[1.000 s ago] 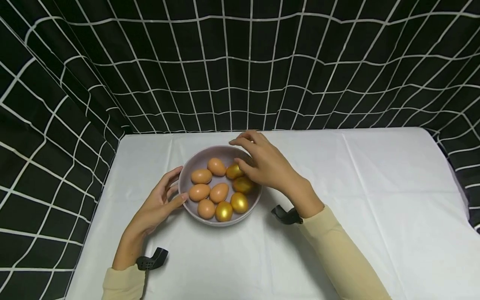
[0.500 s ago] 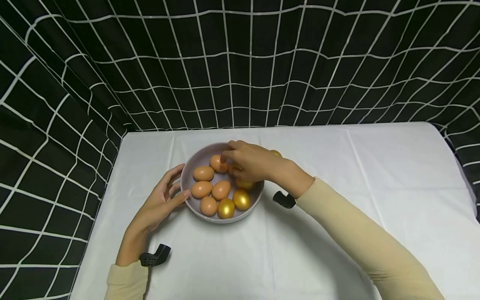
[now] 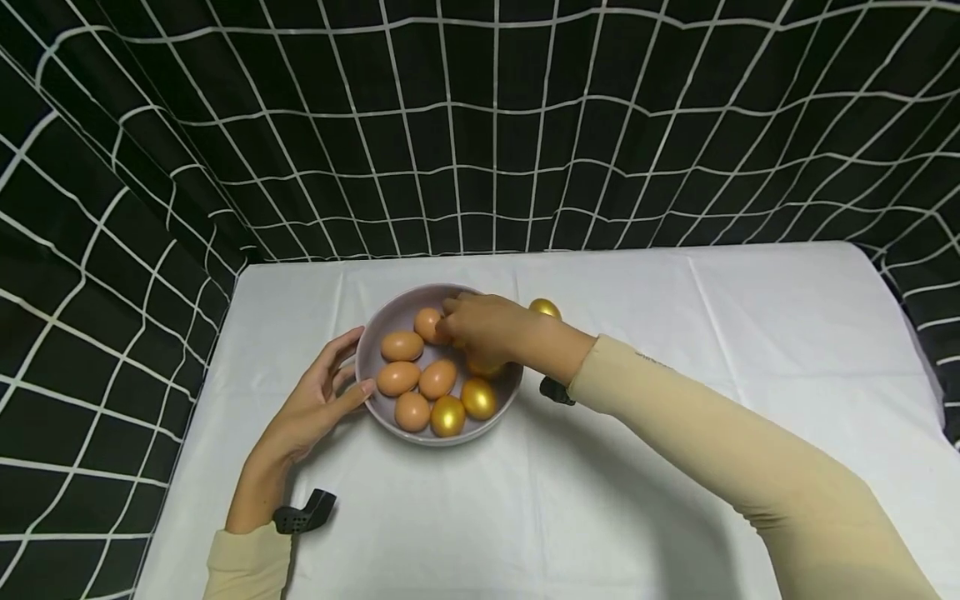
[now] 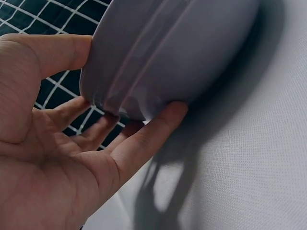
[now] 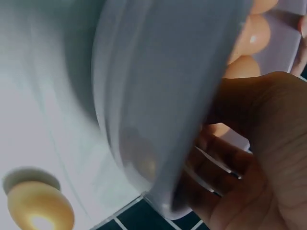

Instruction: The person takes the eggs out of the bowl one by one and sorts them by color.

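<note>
My left hand holds the left side of a mauve bowl, thumb at the rim and fingers against the outer wall; the left wrist view shows the fingertips on the bowl's side. Several brown eggs lie in its left half. Gold eggs lie in the right half, one partly under the right hand. My right hand reaches over the right rim, fingers bent down inside beside a brown egg. I cannot tell whether it grips an egg; its fingertips are hidden.
Another gold egg lies on the white tablecloth, just behind the right wrist, and also shows in the right wrist view. A black curtain with a white grid stands along the table's back edge.
My right hand has gone left and down into the bowl. A gold egg on the cloth, out of sight a second ago, now shows behind the wrist. The left hand stays at the bowl.
</note>
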Tool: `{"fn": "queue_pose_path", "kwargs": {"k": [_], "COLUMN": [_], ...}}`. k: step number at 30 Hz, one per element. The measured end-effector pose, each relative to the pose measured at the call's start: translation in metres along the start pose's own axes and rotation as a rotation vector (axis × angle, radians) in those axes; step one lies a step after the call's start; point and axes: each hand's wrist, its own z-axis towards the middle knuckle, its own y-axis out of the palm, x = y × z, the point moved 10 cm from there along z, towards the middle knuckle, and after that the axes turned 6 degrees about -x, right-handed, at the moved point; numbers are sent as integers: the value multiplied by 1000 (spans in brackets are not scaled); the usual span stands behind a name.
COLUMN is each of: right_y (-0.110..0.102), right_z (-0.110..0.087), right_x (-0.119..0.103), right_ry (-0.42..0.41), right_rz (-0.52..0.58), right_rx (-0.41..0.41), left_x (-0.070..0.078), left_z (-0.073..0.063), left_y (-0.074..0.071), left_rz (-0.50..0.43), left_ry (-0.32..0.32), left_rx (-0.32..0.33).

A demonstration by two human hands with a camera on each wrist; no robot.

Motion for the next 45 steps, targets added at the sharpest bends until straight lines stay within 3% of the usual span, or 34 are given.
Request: {"fn": "queue_pose_path", "kwargs": {"k": [11, 19, 30, 35, 45], "right_y": [3, 8, -2, -13, -35], "right_z": [8, 4, -2, -16, -59], "right_x": [-11, -6, -11, -3, 19], "right_ry": [2, 47, 8, 9, -55], "right_rz": [-109, -22, -15, 108, 439], "right_rx": [-119, -152, -57, 34, 335], "left_x": [3, 3, -3, -7, -1], "left_z": [-6, -6, -10, -4, 0], "left_y": [-4, -2, -4, 1, 3], "left_rz": [42, 32, 0, -55, -44], "left_ry": [-15, -25, -22, -21, -29], "left_rx": [-4, 1, 16, 15, 2]}}
